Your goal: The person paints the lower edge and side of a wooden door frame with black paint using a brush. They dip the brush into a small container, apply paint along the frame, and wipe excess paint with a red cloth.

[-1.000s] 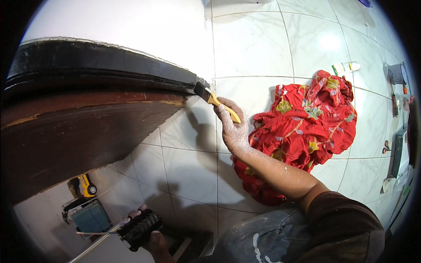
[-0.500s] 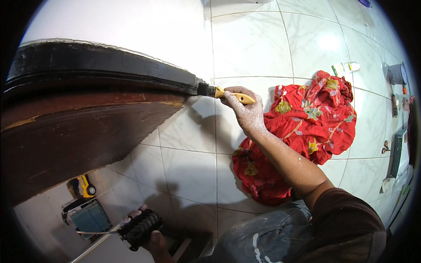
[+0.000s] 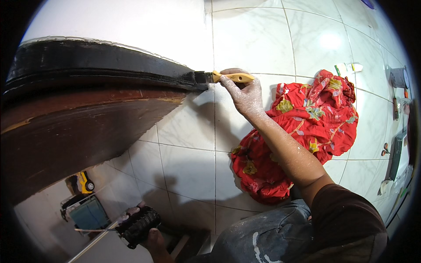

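Observation:
My right hand (image 3: 249, 95), speckled with pale spots, is closed round the yellow wooden handle of a paintbrush (image 3: 237, 77). The brush's dark bristle end touches the tip of a black-painted door frame (image 3: 109, 61), which runs along the white wall. Down at the lower left, my left hand (image 3: 151, 239) grips a black, paint-coated can (image 3: 139, 225); its fingers and thumb show at the can's sides. What is inside the can cannot be seen. Below the frame, a dark brown wooden door (image 3: 87, 127) has chipped, bare-wood patches along its edge.
A crumpled red floral cloth (image 3: 307, 127) lies on the white tiled floor (image 3: 250, 39) beside my right forearm. Scissors (image 3: 385, 149), a grey can (image 3: 399, 78) and another brush (image 3: 396, 108) lie at the far right. A yellow toy vehicle (image 3: 85, 183) sits beyond the door, lower left.
My right hand and the paintbrush have moved slightly up along the frame's end, and the brush now lies more level. My left hand keeps the can in about the same place.

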Motion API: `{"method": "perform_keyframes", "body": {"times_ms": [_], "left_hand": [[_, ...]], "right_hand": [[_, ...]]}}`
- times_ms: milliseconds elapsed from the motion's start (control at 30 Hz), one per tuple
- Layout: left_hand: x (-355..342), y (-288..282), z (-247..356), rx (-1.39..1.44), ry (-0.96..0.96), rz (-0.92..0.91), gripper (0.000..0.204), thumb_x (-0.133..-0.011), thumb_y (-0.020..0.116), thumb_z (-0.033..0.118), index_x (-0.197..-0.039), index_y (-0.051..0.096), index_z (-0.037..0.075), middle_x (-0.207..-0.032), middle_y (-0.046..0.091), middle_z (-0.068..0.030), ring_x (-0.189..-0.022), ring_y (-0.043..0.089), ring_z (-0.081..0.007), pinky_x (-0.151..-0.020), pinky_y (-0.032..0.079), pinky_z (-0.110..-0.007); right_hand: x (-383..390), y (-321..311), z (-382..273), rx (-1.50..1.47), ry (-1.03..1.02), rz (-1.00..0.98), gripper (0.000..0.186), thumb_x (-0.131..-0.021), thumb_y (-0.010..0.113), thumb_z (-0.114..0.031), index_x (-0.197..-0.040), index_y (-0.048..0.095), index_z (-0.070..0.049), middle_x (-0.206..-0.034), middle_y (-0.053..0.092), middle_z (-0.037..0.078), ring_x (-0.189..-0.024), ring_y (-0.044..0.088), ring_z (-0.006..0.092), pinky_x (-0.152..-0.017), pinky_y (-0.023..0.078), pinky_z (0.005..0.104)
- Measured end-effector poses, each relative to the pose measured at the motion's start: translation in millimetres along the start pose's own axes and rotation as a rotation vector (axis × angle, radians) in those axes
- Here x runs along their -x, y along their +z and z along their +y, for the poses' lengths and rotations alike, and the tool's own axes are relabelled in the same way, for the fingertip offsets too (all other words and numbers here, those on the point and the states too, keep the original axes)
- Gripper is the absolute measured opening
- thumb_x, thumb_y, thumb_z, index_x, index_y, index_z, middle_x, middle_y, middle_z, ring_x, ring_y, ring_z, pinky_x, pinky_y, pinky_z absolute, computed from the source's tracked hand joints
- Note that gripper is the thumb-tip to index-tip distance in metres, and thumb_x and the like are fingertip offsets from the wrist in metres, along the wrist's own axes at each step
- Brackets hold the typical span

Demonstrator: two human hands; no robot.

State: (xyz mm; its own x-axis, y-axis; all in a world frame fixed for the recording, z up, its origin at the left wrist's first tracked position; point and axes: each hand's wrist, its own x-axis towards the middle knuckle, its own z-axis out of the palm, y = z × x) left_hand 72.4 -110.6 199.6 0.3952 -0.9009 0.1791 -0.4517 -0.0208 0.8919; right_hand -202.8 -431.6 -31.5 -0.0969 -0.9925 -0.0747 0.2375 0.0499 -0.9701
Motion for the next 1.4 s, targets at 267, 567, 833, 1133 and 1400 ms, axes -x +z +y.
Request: {"method": "perform_keyframes", "body": {"times_ms": [267, 567, 833, 1133, 1400], "left_hand": [[-1.4, -2.8, -2.5, -0.002, 0.016, -0.023, 0.095, -0.082, 0.092, 0.033, -0.157, 0.036, 0.017, -0.140, 0.054, -0.0063, -0.137, 0.052, -0.0323, -0.126, 0.038, -0.056], [-4.5, 2.5, -8.7, 0.038, 0.016, -0.002, 0.091, -0.082, 0.093, 0.031, -0.154, 0.039, 0.019, -0.139, 0.056, -0.0045, -0.135, 0.053, -0.0267, -0.127, 0.038, -0.058], [-5.9, 5.8, -6.4, 0.023, 0.004, -0.004, 0.092, -0.082, 0.094, 0.033, -0.154, 0.038, 0.018, -0.136, 0.057, -0.0048, -0.135, 0.052, -0.0265, -0.127, 0.038, -0.058], [-6.7, 7.6, -6.8, -0.008, -0.005, -0.010, 0.093, -0.082, 0.092, 0.033, -0.155, 0.036, 0.018, -0.137, 0.055, -0.0048, -0.135, 0.052, -0.0272, -0.128, 0.038, -0.058], [-4.4, 3.5, -11.0, 0.021, -0.021, -0.006, 0.093, -0.080, 0.093, 0.031, -0.155, 0.039, 0.019, -0.138, 0.056, -0.0044, -0.136, 0.053, -0.0282, -0.128, 0.037, -0.058]], "right_hand": [[6.0, 1.1, 4.9, 0.067, 0.067, -0.090, 0.024, -0.103, 0.075, -0.021, -0.109, 0.079, 0.002, -0.094, 0.081, 0.011, -0.091, 0.076, 0.0157, -0.085, 0.059, 0.0323], [10.2, 3.6, 4.8, -0.011, 0.070, -0.029, 0.023, -0.103, 0.075, -0.021, -0.108, 0.079, 0.002, -0.093, 0.080, 0.010, -0.090, 0.074, 0.0139, -0.084, 0.058, 0.0319], [3.8, 2.6, 1.6, -0.083, 0.083, 0.005, 0.024, -0.104, 0.075, -0.019, -0.111, 0.077, 0.004, -0.098, 0.080, 0.012, -0.092, 0.076, 0.0153, -0.085, 0.060, 0.0306], [-0.3, -8.1, 7.0, -0.023, 0.186, -0.089, 0.022, -0.105, 0.074, -0.014, -0.113, 0.075, 0.007, -0.098, 0.079, 0.012, -0.087, 0.075, 0.0150, -0.083, 0.063, 0.0284], [8.1, 3.0, 7.7, -0.161, 0.120, -0.012, 0.023, -0.105, 0.073, -0.015, -0.115, 0.077, 0.005, -0.101, 0.080, 0.012, -0.094, 0.076, 0.0156, -0.088, 0.062, 0.0298]]}}
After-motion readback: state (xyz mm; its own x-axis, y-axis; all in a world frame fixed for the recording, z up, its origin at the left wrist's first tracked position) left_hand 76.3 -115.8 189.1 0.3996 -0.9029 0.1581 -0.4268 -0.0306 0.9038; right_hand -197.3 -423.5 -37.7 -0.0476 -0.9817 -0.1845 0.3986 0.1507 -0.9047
